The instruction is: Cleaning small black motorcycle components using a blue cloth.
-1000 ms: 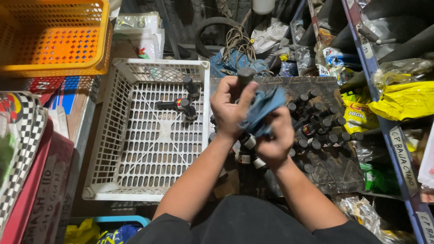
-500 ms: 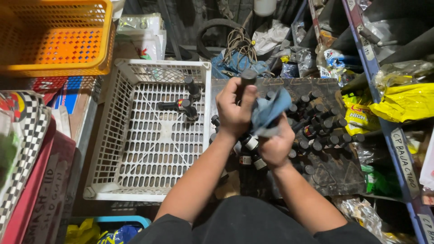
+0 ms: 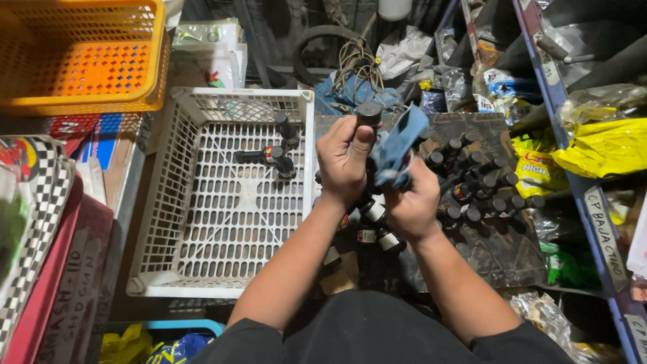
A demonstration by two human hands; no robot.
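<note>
Fingers of the left hand (image 3: 345, 158) wrap tight around a small dark bottle (image 3: 368, 114). At 3 o'clock, touching it, the right hand (image 3: 412, 202) pinches a blue rag (image 3: 397, 145). White basket (image 3: 222, 202) rim sits close at 9 o'clock; more bottles (image 3: 478, 182) crowd 3 o'clock. Its cap looks black and round.

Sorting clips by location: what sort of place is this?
Probably a cramped parts shop or storeroom: blue shelving stuffed with bagged goods, plastic baskets, and many small dark bottles piled at floor level.
</note>
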